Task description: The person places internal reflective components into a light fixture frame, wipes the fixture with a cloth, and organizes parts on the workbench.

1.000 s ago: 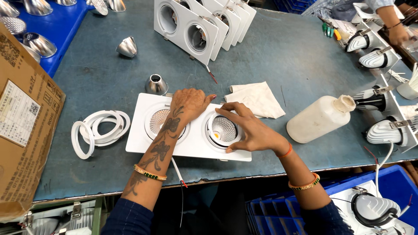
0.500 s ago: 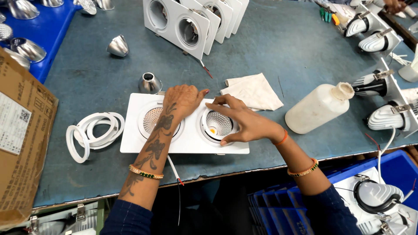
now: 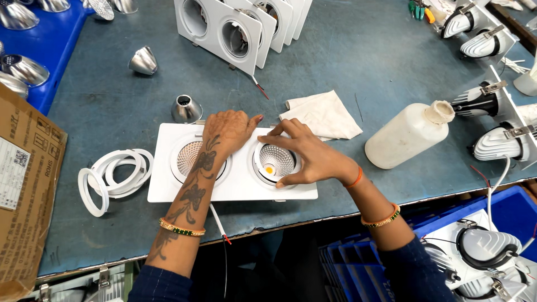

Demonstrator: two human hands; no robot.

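Right, your right hand [image 3: 310, 156] curls over the right lamp ring [image 3: 275, 162] of the white twin downlight frame [image 3: 235, 182], thumb at its 6 o'clock edge and fingertips at its 11 o'clock edge, gripping the ring's rim. Your left hand [image 3: 226, 131] lies flat and open on the frame's top edge, palm down between the two openings, grasping nothing, just pressing. The left reflector [image 3: 193, 159] shows partly under your wrist. The frame lies flat on the grey-blue table [image 3: 347, 56], near its front edge, roughly centre.

Outward: a loose silver reflector cup [image 3: 185, 109] just at 11 o'clock of the frame, touching or nearly so; I cannot tell. White rings [image 3: 112, 173] are piled at 9 o'clock, near. A folded white cloth [image 3: 324, 114] sits at 1 o'clock, close to your right fingers. A white plastic bottle [image 3: 408, 134] lies tilted at 3 o'clock. A stack of white twin frames [image 3: 235, 25] leans at 12 o'clock, well apart. A cardboard box [image 3: 25, 184] is far at 9 o'clock.
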